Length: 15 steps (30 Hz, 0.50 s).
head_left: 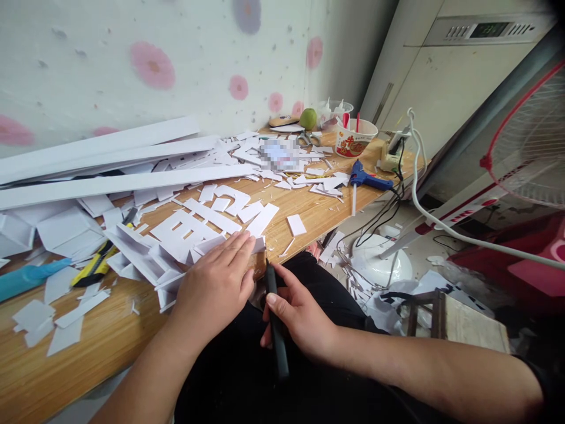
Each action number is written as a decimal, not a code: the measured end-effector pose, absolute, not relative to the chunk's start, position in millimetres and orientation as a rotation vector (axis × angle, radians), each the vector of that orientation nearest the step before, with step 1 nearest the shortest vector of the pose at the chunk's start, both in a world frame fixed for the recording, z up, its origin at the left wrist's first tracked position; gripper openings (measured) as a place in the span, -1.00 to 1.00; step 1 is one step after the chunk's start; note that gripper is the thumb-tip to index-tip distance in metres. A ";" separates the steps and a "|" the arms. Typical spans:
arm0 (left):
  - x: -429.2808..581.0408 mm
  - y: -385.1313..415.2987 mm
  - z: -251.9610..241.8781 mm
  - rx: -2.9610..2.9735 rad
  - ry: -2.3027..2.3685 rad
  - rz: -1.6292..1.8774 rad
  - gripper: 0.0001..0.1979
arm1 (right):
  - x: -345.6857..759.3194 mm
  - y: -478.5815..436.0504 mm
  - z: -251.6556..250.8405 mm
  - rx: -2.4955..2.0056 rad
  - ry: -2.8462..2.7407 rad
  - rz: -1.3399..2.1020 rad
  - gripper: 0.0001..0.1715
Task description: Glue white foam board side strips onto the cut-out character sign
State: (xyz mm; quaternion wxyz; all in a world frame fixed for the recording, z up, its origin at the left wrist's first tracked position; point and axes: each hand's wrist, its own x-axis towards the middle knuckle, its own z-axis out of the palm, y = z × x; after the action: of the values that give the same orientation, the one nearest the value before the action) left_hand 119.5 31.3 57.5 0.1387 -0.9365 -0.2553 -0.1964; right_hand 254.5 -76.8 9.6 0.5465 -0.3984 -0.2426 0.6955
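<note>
My right hand (300,315) is wrapped round the dark handle of a utility knife (277,335), its tip pointing up at the front edge of the table. Close by, my left hand (216,277) lies with its fingers stretched flat over a white foam board piece (259,244) at the edge. Most of that piece is hidden under the hand. Left of it stands an assembled white foam board structure (145,253) with open compartments. A white panel with cut-out openings (180,231) lies behind. A small white rectangle (296,224) rests to the right.
White scraps and long strips (128,184) cover much of the wooden table (101,347). A yellow-black utility knife (95,263) lies left. A blue glue gun (368,178), paper bowl (354,140) and green fruit (308,119) are at the right. Cables and a fan (529,135) stand beyond.
</note>
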 end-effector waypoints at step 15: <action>119.9 32.1 57.0 -2.717 -0.734 -0.567 -0.56 | 254.9 -75.4 10.1 -0.944 -0.574 1.666 0.09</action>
State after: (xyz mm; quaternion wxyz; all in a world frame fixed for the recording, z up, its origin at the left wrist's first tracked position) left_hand 119.9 32.1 57.0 0.1351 -0.9377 -0.2533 -0.1957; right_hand 254.9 -75.4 10.1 0.5407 -0.3973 -0.2415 0.7010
